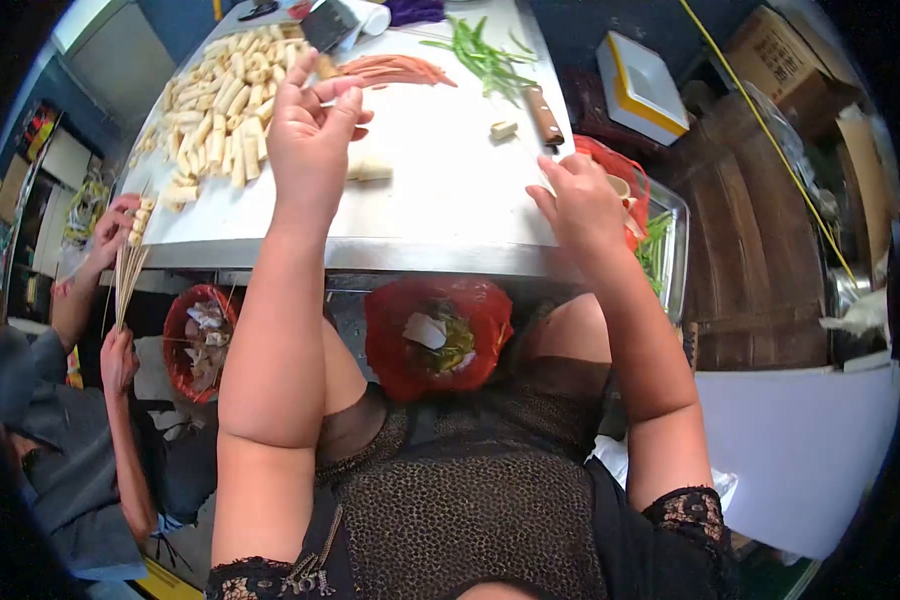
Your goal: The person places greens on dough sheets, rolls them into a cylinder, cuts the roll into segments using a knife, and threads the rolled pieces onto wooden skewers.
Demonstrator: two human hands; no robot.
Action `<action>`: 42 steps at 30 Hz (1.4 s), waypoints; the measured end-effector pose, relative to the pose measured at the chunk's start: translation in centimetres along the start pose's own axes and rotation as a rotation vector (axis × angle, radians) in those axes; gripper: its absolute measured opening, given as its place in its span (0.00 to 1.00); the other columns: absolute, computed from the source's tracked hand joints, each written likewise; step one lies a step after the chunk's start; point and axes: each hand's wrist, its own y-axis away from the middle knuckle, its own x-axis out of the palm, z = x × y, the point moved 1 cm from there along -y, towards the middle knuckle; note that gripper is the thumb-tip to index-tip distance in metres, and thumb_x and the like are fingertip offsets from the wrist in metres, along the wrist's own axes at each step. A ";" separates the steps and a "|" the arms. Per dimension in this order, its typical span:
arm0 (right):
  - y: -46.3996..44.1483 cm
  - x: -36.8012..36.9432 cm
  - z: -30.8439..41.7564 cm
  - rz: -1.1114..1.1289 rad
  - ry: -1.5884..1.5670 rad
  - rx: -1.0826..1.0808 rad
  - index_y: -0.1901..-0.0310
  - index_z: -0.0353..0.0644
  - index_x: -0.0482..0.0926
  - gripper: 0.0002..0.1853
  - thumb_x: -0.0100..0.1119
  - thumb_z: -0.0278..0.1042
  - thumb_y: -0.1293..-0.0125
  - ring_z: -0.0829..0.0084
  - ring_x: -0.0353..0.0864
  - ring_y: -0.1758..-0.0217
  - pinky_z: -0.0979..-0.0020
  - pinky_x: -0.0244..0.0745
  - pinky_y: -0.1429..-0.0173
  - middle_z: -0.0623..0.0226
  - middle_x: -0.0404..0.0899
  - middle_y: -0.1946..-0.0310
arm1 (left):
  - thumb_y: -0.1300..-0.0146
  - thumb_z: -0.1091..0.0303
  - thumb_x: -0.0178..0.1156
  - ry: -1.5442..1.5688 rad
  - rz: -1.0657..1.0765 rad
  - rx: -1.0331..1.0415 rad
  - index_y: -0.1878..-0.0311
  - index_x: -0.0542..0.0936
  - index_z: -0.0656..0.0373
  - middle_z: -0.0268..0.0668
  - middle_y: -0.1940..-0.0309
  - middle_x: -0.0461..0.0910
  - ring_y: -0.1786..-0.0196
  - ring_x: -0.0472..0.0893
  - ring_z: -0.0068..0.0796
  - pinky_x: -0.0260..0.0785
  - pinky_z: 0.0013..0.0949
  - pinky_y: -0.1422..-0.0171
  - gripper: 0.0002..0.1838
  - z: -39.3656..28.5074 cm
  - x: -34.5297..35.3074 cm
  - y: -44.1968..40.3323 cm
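Note:
My left hand [315, 125] is raised over the white table, fingers loosely curled and apart, with no held thing visible. Beside it lies a heap of pale cut rolls [220, 115], and a few more rolls [370, 170] rest just right of my wrist. Beyond my fingers are reddish-pink strips [395, 70]. My right hand [582, 200] hovers at the table's right edge, fingers spread and seemingly holding nothing. Close above it sits a brown wooden handle [543, 115], perhaps a knife's. One short roll piece [503, 130] lies left of that handle, below green pepper strips [485, 60].
At the left, another person's hand [118, 355] grips thin skewers [128, 275] threaded with rolls. Red-lined bins [385, 340] stand under the table edge. A metal tray [678, 250] and red bag [625, 165] are at right, a white-yellow box [645, 85] behind.

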 end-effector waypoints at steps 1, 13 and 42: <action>-1.3 0.0 1.5 -0.021 -0.066 -0.058 0.53 0.47 0.85 0.13 0.68 0.37 0.40 0.59 0.82 0.55 0.60 0.78 0.51 0.62 0.82 0.64 | 0.31 0.73 0.60 -0.001 -0.035 0.020 0.28 0.61 0.66 0.42 0.52 0.83 0.60 0.82 0.23 0.76 0.26 0.57 0.31 -0.4 -0.8 -0.1; -10.3 7.7 10.0 0.283 -0.419 -0.365 0.60 0.40 0.88 0.15 0.70 0.40 0.46 0.54 0.80 0.49 0.58 0.74 0.41 0.58 0.85 0.57 | 0.30 0.75 0.59 -0.077 0.018 0.043 0.28 0.65 0.60 0.36 0.54 0.82 0.61 0.81 0.20 0.76 0.24 0.56 0.28 -0.2 -3.3 1.0; 0.3 2.1 4.2 0.031 -0.548 -0.330 0.56 0.42 0.85 0.12 0.61 0.31 0.41 0.62 0.81 0.47 0.58 0.73 0.42 0.64 0.85 0.54 | 0.37 0.67 0.67 -0.750 0.964 0.017 0.51 0.85 0.59 0.43 0.64 0.82 0.62 0.82 0.37 0.75 0.35 0.55 0.12 2.8 1.8 3.2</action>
